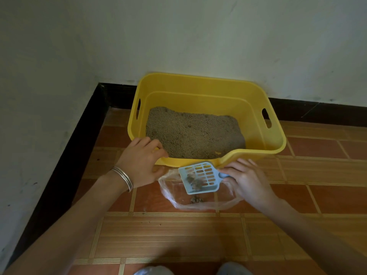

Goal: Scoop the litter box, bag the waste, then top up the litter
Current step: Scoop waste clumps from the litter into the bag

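Yellow litter box (200, 100) stands on the tiled floor (178, 235), set into the far corner where the floor meets the white wall (178, 36) and black skirting (79, 139). Grey-brown litter (190, 132) covers the box bottom, heaped higher toward the far left. Left hand (141, 161): fingers curled over the near-left rim of the box, gripping it; thumb lower, close to the bag edge, contact not clear. Two silver bangles (124, 178) on that wrist. Right hand (248, 181): fingers pinch the handle of a pale blue slotted scoop (204, 173), knuckles just beside the box's near rim. Scoop head is held over a clear plastic bag (170, 195) lying open on the floor, touching the near side of the box. Dark waste clumps (193, 181) sit on the scoop's lower left part. A few small clumps (196, 199) lie inside the bag below the scoop.
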Demonstrator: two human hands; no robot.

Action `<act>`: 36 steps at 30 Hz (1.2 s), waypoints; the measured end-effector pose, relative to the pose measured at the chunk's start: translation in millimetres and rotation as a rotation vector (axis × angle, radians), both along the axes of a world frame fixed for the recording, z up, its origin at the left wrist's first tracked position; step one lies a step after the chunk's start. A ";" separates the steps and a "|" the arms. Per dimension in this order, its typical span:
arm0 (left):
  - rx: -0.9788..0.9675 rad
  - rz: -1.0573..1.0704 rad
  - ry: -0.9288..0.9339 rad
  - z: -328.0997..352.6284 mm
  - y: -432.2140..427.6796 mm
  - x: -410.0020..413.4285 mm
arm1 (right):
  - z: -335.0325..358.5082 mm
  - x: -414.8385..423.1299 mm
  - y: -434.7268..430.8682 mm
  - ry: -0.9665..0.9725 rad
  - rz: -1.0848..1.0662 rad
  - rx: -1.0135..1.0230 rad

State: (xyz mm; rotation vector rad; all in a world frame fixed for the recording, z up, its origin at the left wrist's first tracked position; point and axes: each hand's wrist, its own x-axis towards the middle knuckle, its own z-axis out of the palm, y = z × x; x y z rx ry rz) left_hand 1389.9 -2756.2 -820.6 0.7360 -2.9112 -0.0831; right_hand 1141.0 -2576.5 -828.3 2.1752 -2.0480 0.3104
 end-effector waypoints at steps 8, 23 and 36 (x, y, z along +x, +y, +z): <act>-0.004 -0.005 0.004 -3.3 -0.7 1.7 | -14.1 -10.4 4.2 0.245 0.228 -0.150; -0.044 -0.022 0.027 4.9 -31.8 11.4 | 58.5 -33.8 -22.0 -0.273 -0.083 -0.175; -0.104 -0.109 0.134 -2.3 -61.2 5.9 | 37.2 -81.5 -126.1 0.014 -0.287 0.452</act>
